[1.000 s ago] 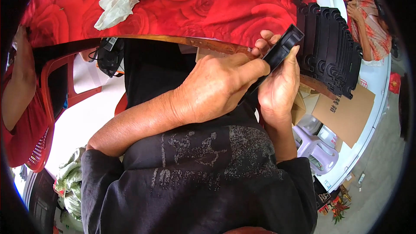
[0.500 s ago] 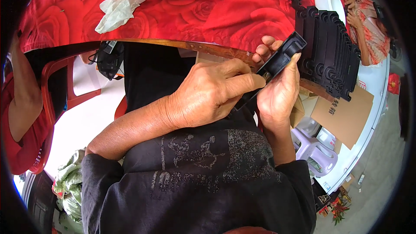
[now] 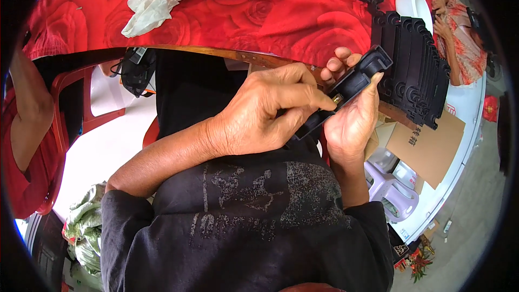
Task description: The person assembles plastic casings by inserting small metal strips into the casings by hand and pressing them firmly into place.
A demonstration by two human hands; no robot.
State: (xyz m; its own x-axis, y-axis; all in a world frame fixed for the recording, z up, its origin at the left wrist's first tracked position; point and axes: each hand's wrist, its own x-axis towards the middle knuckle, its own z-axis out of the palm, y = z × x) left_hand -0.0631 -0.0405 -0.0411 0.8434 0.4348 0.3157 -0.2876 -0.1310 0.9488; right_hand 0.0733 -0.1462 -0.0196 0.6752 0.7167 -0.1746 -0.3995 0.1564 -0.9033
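Observation:
A long black plastic part [image 3: 354,82] with a rounded hollow at its upper end lies tilted in my right hand [image 3: 348,127]. The right thumb presses along its near side and the fingertips curl over the far side. My left hand [image 3: 270,109] reaches across from the left with bent fingers. Its index fingertip meets a small brass-coloured metal piece [image 3: 337,99] set against the black part. The left thumb is mostly hidden, and the part's lower end passes behind this hand.
Right of my hands, a row of similar black parts [image 3: 408,67] stands stacked at the table edge. A white bowl [image 3: 413,8] and a crumpled tissue [image 3: 154,10] rest on the red tablecloth [image 3: 232,21]. Below right are a cardboard box [image 3: 427,148] and a lilac plastic stool [image 3: 394,192]. Other people sit at both sides.
My left index finger has shifted slightly on the black part, and the brass-coloured piece shows more clearly. The right hand keeps its hold, with the part slightly lower and further right in view.

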